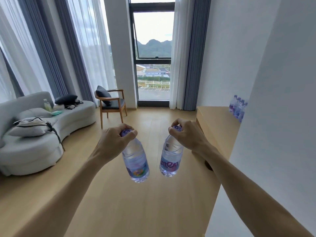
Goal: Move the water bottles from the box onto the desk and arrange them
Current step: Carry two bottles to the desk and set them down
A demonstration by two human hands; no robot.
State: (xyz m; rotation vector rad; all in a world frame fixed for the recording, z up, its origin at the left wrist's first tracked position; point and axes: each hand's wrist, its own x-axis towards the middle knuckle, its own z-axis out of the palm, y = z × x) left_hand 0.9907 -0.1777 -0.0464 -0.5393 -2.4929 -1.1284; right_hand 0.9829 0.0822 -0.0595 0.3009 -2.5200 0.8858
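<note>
Two clear purple-capped bottles [136, 161] [170, 159] hung mid-air by their caps; several more [237, 106] stood clustered on the tabletop [217, 120].

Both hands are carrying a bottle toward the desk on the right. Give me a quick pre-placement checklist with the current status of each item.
1. Left hand grips the left bottle by its cap: ok.
2. Right hand grips the right bottle by its cap: ok.
3. Carried bottles hang apart, not touching: ok.
4. Caps sealed: cannot tell, fingers cover them.
5. Bare desk surface in front of the standing bottles: ok.
6. Bottles left in the box: cannot tell, box not in view.
</note>
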